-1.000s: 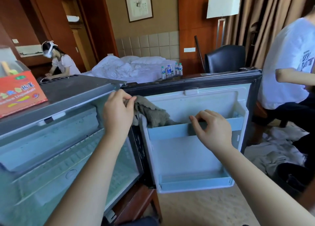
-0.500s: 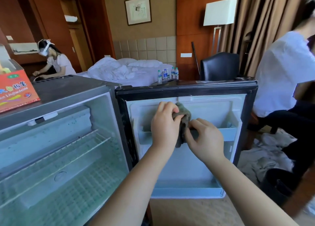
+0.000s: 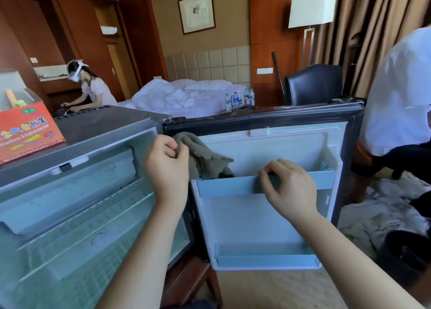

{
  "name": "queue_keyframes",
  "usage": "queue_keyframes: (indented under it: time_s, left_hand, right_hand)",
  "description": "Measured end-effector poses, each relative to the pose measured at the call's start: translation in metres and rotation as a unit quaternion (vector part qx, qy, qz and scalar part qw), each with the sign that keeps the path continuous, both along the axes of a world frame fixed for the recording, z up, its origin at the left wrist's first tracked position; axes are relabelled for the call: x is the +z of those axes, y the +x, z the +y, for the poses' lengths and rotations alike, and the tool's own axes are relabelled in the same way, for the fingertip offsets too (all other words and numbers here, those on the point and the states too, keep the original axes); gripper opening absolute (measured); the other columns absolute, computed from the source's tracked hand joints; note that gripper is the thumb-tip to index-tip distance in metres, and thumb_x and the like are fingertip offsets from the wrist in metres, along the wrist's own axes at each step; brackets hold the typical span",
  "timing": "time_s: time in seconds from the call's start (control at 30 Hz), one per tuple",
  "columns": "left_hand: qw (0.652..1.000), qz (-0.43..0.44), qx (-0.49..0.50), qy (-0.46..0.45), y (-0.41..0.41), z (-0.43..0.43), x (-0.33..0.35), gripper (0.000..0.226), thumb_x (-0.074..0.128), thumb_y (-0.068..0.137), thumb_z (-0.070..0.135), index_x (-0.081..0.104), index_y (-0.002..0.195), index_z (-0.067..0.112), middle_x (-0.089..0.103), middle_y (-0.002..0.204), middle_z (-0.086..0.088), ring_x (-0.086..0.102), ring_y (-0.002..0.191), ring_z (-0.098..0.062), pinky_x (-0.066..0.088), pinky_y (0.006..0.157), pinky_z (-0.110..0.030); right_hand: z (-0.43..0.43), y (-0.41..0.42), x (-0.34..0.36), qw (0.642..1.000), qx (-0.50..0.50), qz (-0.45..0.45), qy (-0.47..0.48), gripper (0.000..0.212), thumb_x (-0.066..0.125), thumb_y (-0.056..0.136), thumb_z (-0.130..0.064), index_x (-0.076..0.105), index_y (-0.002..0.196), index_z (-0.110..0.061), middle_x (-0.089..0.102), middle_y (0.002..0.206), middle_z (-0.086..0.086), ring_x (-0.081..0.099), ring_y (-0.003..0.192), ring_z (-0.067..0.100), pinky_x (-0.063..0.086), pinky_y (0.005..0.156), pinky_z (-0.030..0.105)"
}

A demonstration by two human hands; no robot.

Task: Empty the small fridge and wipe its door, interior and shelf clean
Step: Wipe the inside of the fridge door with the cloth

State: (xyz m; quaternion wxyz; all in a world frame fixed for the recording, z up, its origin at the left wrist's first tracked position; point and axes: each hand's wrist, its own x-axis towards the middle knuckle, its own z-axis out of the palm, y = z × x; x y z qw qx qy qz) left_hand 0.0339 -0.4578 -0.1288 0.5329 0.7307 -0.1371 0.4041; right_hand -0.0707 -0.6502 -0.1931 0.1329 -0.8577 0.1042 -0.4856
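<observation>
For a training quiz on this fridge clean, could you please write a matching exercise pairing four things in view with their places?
Things: 1 grey-brown wiping cloth; 2 red cardboard box; 3 clear plastic water bottles; 4 black leather chair.
Places: A on the grey fridge top; B by the white floor lamp; C gripped by the left hand; D beyond the open fridge door's top edge.
Pairs: 1-C; 2-A; 3-D; 4-B.

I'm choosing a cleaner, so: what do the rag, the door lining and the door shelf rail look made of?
Rag: soft grey-brown terry-like fabric, matte, drooping in folds from the left hand.
Door lining: white moulded plastic, probably; smooth with slight sheen.
Door shelf rail: pale blue plastic, seemingly translucent; a dark patch shows through.
</observation>
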Motion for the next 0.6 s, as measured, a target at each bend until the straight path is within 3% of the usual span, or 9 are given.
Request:
queue_keyframes:
  time_s: [0.2, 0.33, 0.47, 0.6]
  left_hand:
    - [0.999, -0.012, 0.037, -0.001, 0.022, 0.06, 0.019, 0.019, 0.066, 0.077, 0.003, 0.05, 0.074, 0.013, 0.043, 0.056, 0.007, 0.044, 0.058, -0.022, 0.03, 0.054, -0.008]
    - [0.999, -0.033, 0.011, 0.038, 0.018, 0.052, 0.011, 0.019, 0.065, 0.079, 0.004, 0.051, 0.076, 0.016, 0.051, 0.062, -0.004, 0.048, 0.06, -0.022, 0.033, 0.056, -0.02]
    - [0.992, -0.078, -0.05, 0.09, 0.016, 0.02, -0.003, 0.008, 0.068, 0.084, 0.004, 0.069, 0.089, 0.01, 0.061, 0.091, -0.002, 0.055, 0.081, -0.012, 0.039, 0.074, -0.017]
    - [0.983, -0.112, -0.065, 0.128, 0.023, 0.002, -0.015, 0.013, 0.07, 0.085, 0.017, 0.072, 0.096, 0.009, 0.063, 0.1, -0.004, 0.057, 0.093, -0.025, 0.044, 0.085, -0.027]
  right_hand:
    - [0.005, 0.01, 0.002, 0.999, -0.051, -0.005, 0.015, 0.033, 0.049, 0.087, -0.041, 0.054, 0.064, -0.019, 0.052, 0.062, -0.003, 0.048, 0.061, 0.021, 0.019, 0.045, 0.023]
    - [0.007, 0.015, 0.005, 0.998, -0.061, 0.007, 0.008, 0.039, 0.045, 0.086, -0.045, 0.056, 0.061, -0.018, 0.051, 0.059, -0.002, 0.048, 0.059, 0.023, 0.016, 0.046, 0.019]
    - [0.006, 0.011, 0.005, 0.998, -0.066, 0.018, -0.01, 0.039, 0.046, 0.087, -0.045, 0.057, 0.06, -0.019, 0.048, 0.058, -0.003, 0.047, 0.058, 0.023, 0.012, 0.046, 0.017]
    - [0.007, 0.008, 0.004, 0.998, -0.064, 0.019, -0.016, 0.035, 0.051, 0.087, -0.04, 0.057, 0.061, -0.017, 0.046, 0.058, -0.004, 0.046, 0.058, 0.022, 0.013, 0.046, 0.018]
